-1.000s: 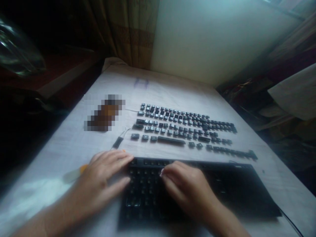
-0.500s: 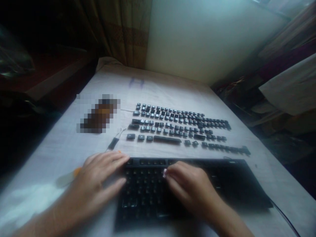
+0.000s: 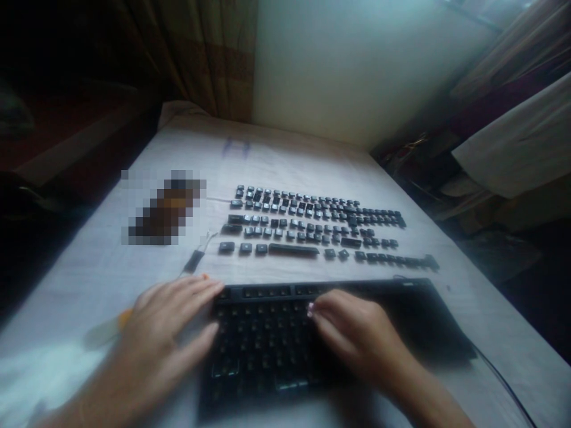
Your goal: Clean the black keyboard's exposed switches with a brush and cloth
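Note:
A black keyboard base (image 3: 263, 342) with its keycaps off lies in front of me, bare key posts showing. My left hand (image 3: 165, 327) rests at its left edge, fingers stretched and thumb apart, fingertips touching the frame. Closed in a pinch over the upper middle key rows is my right hand (image 3: 357, 324). Between its thumb and forefinger shows a small whitish-pink bit (image 3: 310, 309), too small to name. Beyond the base, loose black keycaps (image 3: 294, 250) are laid out in rows. An orange and pale object (image 3: 109, 330) lies partly hidden under my left hand.
A white cloth (image 3: 209, 178) covers the table. A small black piece with a pale cord (image 3: 194, 261) lies left of the keycaps, near a blurred-out dark item (image 3: 165, 208). The keyboard cable (image 3: 504, 380) trails off at the right. A pale wall (image 3: 321, 77) stands behind.
My right hand has slid to the right along the upper key rows, still pinching the whitish bit. My left hand stays at the keyboard's edge. The whole view has shifted slightly.

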### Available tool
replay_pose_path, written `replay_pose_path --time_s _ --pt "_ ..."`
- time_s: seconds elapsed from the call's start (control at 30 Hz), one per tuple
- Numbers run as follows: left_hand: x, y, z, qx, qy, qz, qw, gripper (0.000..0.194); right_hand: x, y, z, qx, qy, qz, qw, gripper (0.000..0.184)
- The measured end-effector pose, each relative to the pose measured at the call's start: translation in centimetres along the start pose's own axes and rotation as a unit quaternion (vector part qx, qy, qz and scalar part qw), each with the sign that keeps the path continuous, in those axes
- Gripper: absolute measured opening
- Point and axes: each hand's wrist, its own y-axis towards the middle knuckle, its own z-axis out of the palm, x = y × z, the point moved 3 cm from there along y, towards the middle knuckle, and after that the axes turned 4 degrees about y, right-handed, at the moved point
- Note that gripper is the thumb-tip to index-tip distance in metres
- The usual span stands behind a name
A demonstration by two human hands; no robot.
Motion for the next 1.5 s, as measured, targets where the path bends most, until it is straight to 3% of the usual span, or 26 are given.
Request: replay_pose_path --time_s 0.17,0.37,0.57,0.7,0.83,0.97,1.2,1.5 --pt "-0.2 0.2 -0.1 -0.012 0.003 0.004 1.0 0.043 -0.4 -0.5 -0.9 -0.007 -0.006 0.003 1.0 0.015" --pt "0.0 0.1 -0.1 -0.015 0.003 0.001 1.0 0.041 0.6 0.0 -0.9 -0.063 0.027 -0.03 0.997 0.013" --pt "0.3 -0.1 0.2 -0.005 0.002 -0.004 1.0 0.043 1.3 0.7 1.0 -0.022 -0.088 -0.052 0.995 0.014" --pt "0.4 -0.2 0.3 -0.005 -0.005 -0.008 1.0 0.044 1.2 0.4 1.2 -0.009 -0.096 -0.061 0.994 0.015" --pt "0.4 -0.2 0.3 -0.006 -0.009 -0.009 1.0 0.045 0.9 0.3 0.9 0.014 -0.042 -0.04 0.998 0.015" --pt "0.4 -0.2 0.4 -0.005 -0.011 -0.002 1.0 0.044 0.4 0.4 -0.2 0.037 0.075 0.013 0.996 0.017" --pt "0.4 -0.1 0.4 -0.012 -0.013 -0.003 1.0 0.044 -2.2 -1.7 -2.5 -0.086 0.185 0.115 0.972 0.019" --pt "0.3 0.2 0.6 -0.03 0.029 0.016 0.999 0.038 -2.5 -2.4 -2.4 -0.128 0.252 0.04 0.959 0.021"
